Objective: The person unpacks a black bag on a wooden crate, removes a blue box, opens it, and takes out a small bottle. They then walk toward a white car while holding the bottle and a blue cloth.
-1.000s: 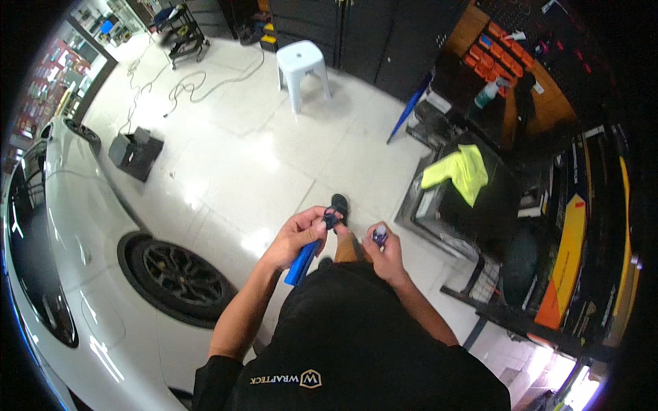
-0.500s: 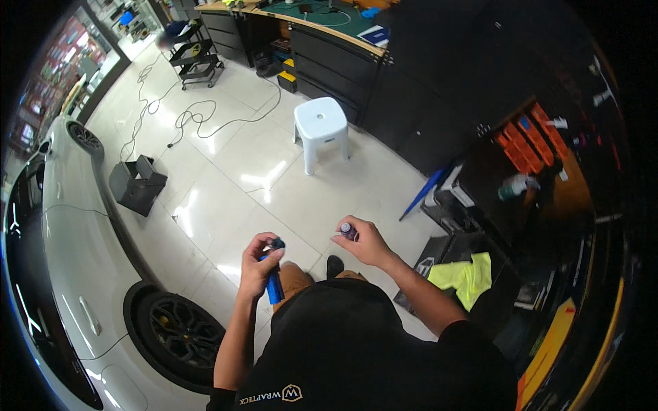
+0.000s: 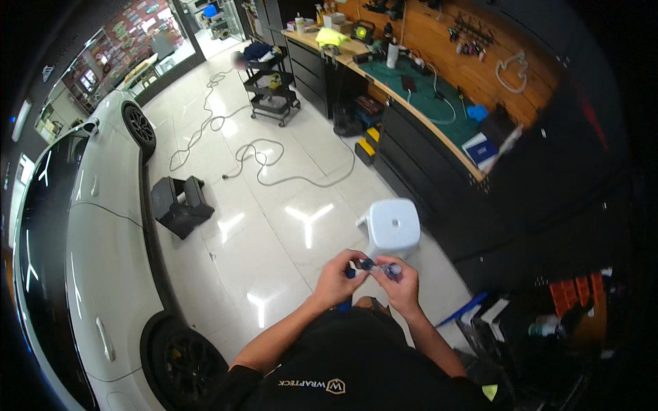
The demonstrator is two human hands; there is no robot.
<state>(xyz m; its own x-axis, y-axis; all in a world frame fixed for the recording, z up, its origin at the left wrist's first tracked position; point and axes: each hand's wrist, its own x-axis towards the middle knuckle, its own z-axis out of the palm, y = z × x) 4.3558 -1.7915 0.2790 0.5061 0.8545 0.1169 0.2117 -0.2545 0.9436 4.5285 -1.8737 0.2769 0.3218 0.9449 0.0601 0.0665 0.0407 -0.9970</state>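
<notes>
In front of my chest both hands are brought close together. My left hand (image 3: pixel 337 281) is closed on a blue cylindrical object (image 3: pixel 345 303) with a dark round end (image 3: pixel 367 264); its exact kind I cannot make out. Between the fingers of my right hand (image 3: pixel 403 286) is a small purplish bottle (image 3: pixel 393 270) with a pale top. The dark end and the bottle are almost side by side, and the fingers hide whether they touch. A white plastic stool (image 3: pixel 393 225) stands on the floor just beyond the hands.
A white car (image 3: pixel 103 240) lines the left side, with a black step stool (image 3: pixel 181 205) beside it. A grey cable (image 3: pixel 301 183) snakes over the tiles. On the right runs a workbench (image 3: pixel 439 130) with dark drawers; a black trolley (image 3: pixel 271 89) is farther back.
My hands have come together from apart, bringing the blue object's dark end up to the small bottle. The view has swung up and left, showing more of the workbench.
</notes>
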